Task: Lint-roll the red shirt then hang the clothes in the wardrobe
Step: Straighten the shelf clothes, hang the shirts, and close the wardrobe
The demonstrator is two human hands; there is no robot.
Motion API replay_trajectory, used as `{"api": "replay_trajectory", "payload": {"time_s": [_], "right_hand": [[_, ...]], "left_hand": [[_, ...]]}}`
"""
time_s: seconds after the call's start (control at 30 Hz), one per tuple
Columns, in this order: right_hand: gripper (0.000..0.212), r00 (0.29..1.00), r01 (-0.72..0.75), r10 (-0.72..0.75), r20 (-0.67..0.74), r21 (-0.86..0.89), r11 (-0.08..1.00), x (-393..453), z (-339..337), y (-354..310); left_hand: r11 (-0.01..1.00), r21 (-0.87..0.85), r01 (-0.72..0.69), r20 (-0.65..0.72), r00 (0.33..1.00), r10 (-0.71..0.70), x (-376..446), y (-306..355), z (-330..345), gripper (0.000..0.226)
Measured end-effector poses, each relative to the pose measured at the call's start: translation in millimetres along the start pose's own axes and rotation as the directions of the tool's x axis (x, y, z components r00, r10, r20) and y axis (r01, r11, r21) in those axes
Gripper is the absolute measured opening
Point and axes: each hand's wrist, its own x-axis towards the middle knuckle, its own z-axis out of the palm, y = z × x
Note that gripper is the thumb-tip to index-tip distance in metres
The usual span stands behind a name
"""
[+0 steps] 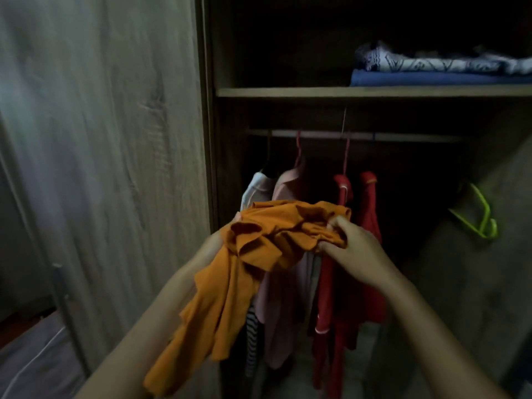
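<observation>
Hanging step: both hands, left (230, 226) and right (357, 254), grip the crumpled orange cotton shirt (259, 254) below the wardrobe rail (359, 135), likely needing a hanger next.

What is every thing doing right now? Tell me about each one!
Orange shirt: bunched, held up by both hands, no hanger seen.
Left hand: mostly hidden under the shirt, grip unclear.
Right hand: pinches the shirt.
Red clothes: hanging on the rail.
Pink shirt: hanging.
Green hanger: bare.
Folded cloths: stacked on the shelf.
Wardrobe door: open.
</observation>
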Motion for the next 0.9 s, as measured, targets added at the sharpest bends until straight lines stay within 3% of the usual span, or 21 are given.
{"api": "replay_trajectory", "payload": {"time_s": [0.07, 0.13, 0.2, 0.27, 0.37, 0.53, 0.7, 0.8, 0.9], "right_hand": [[0.028, 0.993, -0.094, 0.088, 0.074, 0.074, 0.993, -9, 12, 3], [0.035, 0.971, -0.217, 0.179, 0.157, 0.277, 0.936, -18, 20, -4], [0.044, 0.931, -0.355, 0.234, 0.28, 0.541, 0.763, -27, 27, -15], [0.047, 0.869, -0.487, 0.236, 0.434, 0.669, 0.562, -30, 36, -22], [0.033, 0.849, -0.528, 0.267, 0.455, 0.744, 0.41, -30, 46, -18], [0.035, 0.79, -0.571, 0.394, 0.469, 0.797, 0.197, -34, 44, 2], [0.033, 0.755, -0.605, 0.392, 0.525, 0.789, 0.109, -40, 38, 18], [0.04, 0.773, -0.574, 0.373, 0.513, 0.817, 0.066, -41, 31, 25], [0.048, 0.781, -0.559, 0.37, 0.502, 0.827, 0.059, -42, 24, 30]], "left_hand": [[0.991, -0.126, 0.035, -0.042, 0.998, -0.041, 9, -16, -5, 0.021], [0.999, -0.054, 0.0, -0.07, 0.998, -0.004, 20, -36, -7, 0.026], [0.998, 0.028, -0.052, -0.057, 0.997, 0.054, 22, -51, 1, 0.032], [0.999, 0.023, -0.043, 0.0, 0.999, 0.043, 14, -61, 12, 0.035], [1.0, 0.013, 0.004, 0.067, 0.998, -0.005, 7, -77, 20, 0.036], [1.0, 0.023, -0.015, -0.099, 0.995, 0.017, 9, -82, 4, 0.025], [0.998, 0.069, -0.001, -0.339, 0.941, 0.024, 22, -88, -27, 0.021], [0.994, 0.109, -0.027, -0.387, 0.92, 0.067, 29, -93, -47, 0.013], [0.959, 0.278, -0.062, -0.427, 0.886, 0.181, 37, -103, -63, 0.017]]}}
